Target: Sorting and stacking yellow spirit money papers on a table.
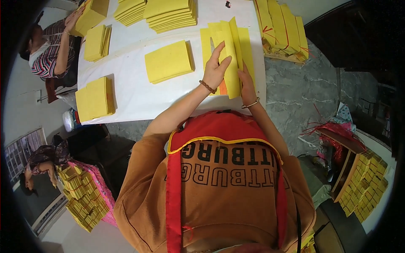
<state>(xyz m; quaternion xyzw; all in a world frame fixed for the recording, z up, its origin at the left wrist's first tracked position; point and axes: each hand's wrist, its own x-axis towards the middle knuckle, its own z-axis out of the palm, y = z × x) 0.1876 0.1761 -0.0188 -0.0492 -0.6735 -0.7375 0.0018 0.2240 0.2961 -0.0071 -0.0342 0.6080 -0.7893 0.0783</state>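
Observation:
Yellow paper sheets (231,80), partly curled upward, lie near the table's right edge between my two hands. Over their left part rests my left hand (216,69), index finger and thumb stretched apart. A bit of orange-red shows beneath the paper by that wrist. My right hand (247,84) grips the raised right side of the sheets, with some fingers hidden behind it. More flat yellow paper (247,46) lies under them. To the left sits a yellow paper stack (168,62), nearest my left hand.
Several yellow stacks (95,99) stand on the white-covered table (130,90). Tied yellow bundles (282,29) are beyond its right edge. A person (55,48) handles paper at the far left; another person (46,162) is by a pile of yellow bundles (82,198). Red strands (337,135) lie right.

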